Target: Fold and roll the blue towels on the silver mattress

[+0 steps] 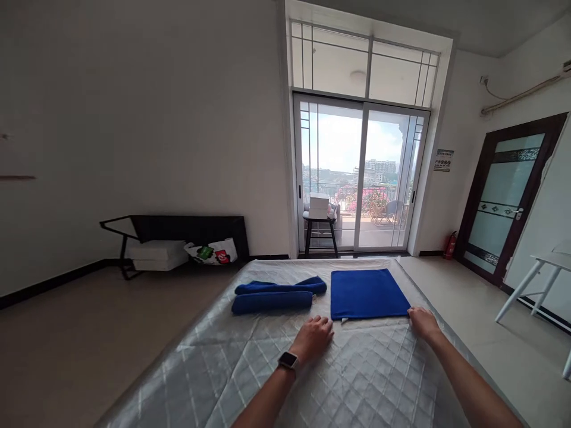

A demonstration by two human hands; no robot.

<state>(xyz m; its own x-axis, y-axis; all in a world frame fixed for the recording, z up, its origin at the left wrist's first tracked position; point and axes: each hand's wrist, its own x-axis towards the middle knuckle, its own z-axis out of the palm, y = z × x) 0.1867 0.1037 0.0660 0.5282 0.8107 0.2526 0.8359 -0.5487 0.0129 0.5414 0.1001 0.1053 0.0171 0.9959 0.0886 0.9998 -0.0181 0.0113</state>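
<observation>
We see a flat, deep-blue square of cloth (369,294) spread on the silver-grey quilted mattress (250,368), its near edge toward us and a small white tag (344,321) poking out near the left corner. Our right hand (422,322) has its fingers closed on the near right corner, thumb and fingertips together. Our left hand (313,337), with a dark-faced square watch (289,359) on the wrist, rests half curled just beside the near left corner; we cannot tell whether its fingertips pinch the fabric or only lie next to it. The two hands are well apart.

To the left of the square lie a smooth blue cloth roll (272,303) and, behind it, a looser blue cloth bundle (281,286).

We judge the square to be light, soft and limp, with a grippy, towel-like surface (nothing fragile here). It should bend wherever it is not supported, so the two near corners look like the best holds, pinched lightly and drawn evenly. The mattress cover looks slick, so we expect a one-sided pull to skew the cloth.
</observation>
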